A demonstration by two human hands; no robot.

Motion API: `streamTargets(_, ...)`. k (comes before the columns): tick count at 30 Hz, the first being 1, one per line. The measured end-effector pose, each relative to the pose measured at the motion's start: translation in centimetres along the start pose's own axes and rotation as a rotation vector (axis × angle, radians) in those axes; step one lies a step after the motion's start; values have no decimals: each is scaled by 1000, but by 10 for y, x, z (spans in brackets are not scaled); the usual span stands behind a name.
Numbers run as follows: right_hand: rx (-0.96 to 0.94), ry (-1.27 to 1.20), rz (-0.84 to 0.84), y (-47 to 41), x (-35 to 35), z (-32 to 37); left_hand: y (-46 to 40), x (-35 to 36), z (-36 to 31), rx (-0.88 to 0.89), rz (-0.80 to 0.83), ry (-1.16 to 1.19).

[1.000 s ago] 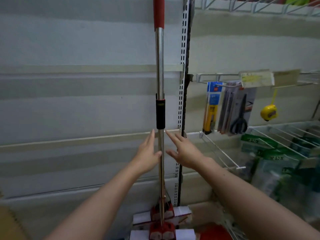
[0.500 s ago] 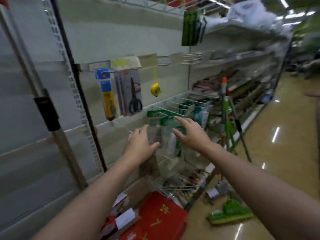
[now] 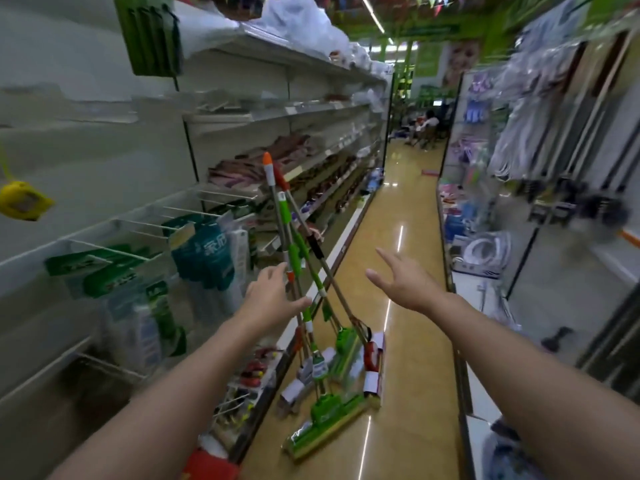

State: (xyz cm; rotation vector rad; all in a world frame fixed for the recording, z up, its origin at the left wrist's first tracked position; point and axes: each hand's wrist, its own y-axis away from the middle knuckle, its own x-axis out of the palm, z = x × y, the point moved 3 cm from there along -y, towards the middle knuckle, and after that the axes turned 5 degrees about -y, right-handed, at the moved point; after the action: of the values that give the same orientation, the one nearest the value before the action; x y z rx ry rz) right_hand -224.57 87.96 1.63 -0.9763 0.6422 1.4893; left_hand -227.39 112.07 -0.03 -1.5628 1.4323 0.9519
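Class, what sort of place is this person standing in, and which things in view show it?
Most likely a household-goods shop aisle: tiered shelves of stock line the left, packaged goods hang on display, and sponge mops lean against the shelving.

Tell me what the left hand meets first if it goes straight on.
Most likely the mop handles leaning against the shelves; the left hand points its open fingers right at them. Depth is unclear.
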Motion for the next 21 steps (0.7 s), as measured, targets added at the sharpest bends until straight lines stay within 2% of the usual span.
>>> streamTargets(7,-25,21,108,-81,-8,-72,-90,40,-45,-37,35,-45)
streamTargets(15,-100,-16,193,-172,23,-116,-174,86,-60,-109,86,-42)
streamTargets(21,-111,-28,219,-250,41,-144,-257,109,-68,-119,69,47)
